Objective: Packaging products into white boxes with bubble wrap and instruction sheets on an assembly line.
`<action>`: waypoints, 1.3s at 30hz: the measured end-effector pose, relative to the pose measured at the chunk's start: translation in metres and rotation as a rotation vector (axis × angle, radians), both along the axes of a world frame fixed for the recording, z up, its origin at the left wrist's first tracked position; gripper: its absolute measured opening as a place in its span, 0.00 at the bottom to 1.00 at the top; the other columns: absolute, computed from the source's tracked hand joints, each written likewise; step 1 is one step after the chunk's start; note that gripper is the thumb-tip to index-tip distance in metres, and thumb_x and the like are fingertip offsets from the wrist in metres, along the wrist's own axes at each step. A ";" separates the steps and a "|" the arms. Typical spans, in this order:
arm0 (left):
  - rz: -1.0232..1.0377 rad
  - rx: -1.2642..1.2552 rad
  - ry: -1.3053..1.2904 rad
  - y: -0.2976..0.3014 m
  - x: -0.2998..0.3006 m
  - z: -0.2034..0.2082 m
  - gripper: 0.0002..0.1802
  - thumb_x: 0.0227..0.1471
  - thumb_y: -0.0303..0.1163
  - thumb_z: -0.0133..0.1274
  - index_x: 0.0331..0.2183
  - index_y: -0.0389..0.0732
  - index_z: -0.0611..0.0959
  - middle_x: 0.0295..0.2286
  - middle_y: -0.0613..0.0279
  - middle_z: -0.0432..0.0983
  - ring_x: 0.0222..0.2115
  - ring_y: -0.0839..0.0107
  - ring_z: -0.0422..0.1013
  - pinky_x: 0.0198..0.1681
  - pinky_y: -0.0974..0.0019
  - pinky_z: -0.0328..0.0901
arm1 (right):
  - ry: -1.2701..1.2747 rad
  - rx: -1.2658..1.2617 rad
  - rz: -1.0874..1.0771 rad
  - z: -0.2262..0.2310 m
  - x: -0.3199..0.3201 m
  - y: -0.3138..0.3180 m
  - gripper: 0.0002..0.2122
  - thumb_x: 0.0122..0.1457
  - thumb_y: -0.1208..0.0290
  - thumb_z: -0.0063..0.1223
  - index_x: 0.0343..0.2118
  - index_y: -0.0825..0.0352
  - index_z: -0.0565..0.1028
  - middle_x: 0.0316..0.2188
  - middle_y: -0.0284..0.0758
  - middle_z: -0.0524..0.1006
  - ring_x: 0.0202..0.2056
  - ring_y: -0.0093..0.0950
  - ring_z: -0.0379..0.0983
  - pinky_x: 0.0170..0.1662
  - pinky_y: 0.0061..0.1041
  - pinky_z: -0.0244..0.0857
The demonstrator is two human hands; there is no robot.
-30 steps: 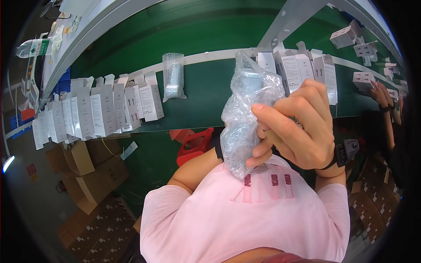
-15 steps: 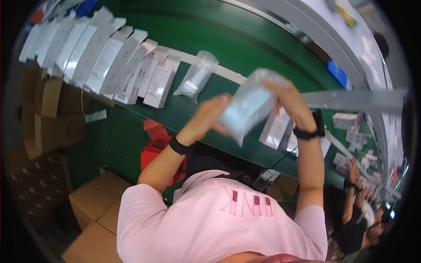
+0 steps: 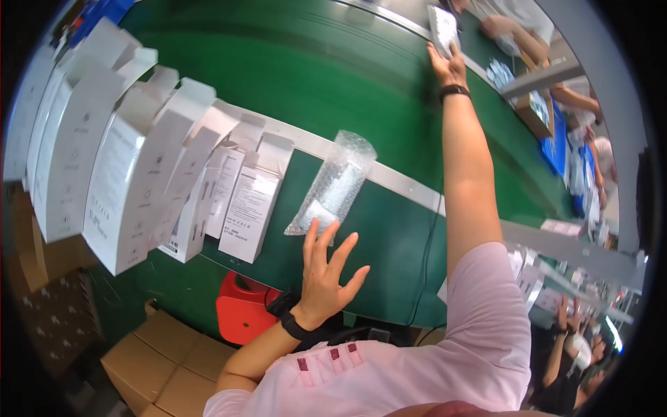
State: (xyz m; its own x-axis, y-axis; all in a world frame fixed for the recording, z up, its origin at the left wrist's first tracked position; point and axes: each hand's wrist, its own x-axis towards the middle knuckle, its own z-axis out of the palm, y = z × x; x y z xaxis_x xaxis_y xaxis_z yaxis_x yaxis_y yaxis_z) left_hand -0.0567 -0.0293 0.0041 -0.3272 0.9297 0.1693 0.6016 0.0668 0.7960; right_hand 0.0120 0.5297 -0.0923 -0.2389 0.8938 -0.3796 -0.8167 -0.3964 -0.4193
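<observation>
While the bare left hand (image 3: 326,274) reaches over the dark green bench (image 3: 389,260) with its fingers spread apart, its fingertips are right at the lower end of a clear bubble-wrap pouch (image 3: 335,187) around a pale item, lying slantwise there; from where I stand, I cannot tell whether they touch it. Far across the bright green belt (image 3: 299,62), the outstretched right hand (image 3: 446,66) has a shiny whitish packet (image 3: 443,28) at its fingertips; whether they pinch it, I cannot tell. Left of the pouch stand tall white cardboard boxes (image 3: 125,181) with open flaps. Below the bench's near edge are a red plastic stool (image 3: 243,316) and a brown cardboard carton (image 3: 174,365).
</observation>
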 end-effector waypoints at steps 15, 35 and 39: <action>-0.296 -0.253 -0.334 0.078 0.166 0.012 0.46 0.44 0.38 0.65 0.58 0.32 0.59 0.44 0.43 0.69 0.45 0.51 0.67 0.51 0.55 0.63 | -1.017 0.294 0.777 0.278 0.276 -0.512 0.18 0.58 0.73 0.57 0.51 0.67 0.74 0.39 0.35 0.79 0.39 0.20 0.74 0.43 0.21 0.67; -0.676 0.270 -0.370 -0.005 0.117 0.108 0.56 0.29 0.31 0.65 0.61 0.40 0.57 0.55 0.42 0.63 0.56 0.53 0.64 0.59 0.56 0.58 | -1.449 1.633 0.361 0.316 0.296 -0.496 0.20 0.45 0.73 0.64 0.44 0.67 0.75 0.36 0.40 0.76 0.37 0.37 0.73 0.39 0.30 0.67; -0.384 -0.705 -1.440 -0.007 0.081 0.098 0.45 0.53 0.52 0.55 0.62 0.37 0.58 0.56 0.54 0.65 0.52 0.63 0.68 0.57 0.59 0.61 | -0.875 0.561 0.716 0.235 0.251 -0.446 0.11 0.58 0.73 0.55 0.43 0.69 0.73 0.36 0.30 0.76 0.36 0.23 0.74 0.35 0.23 0.72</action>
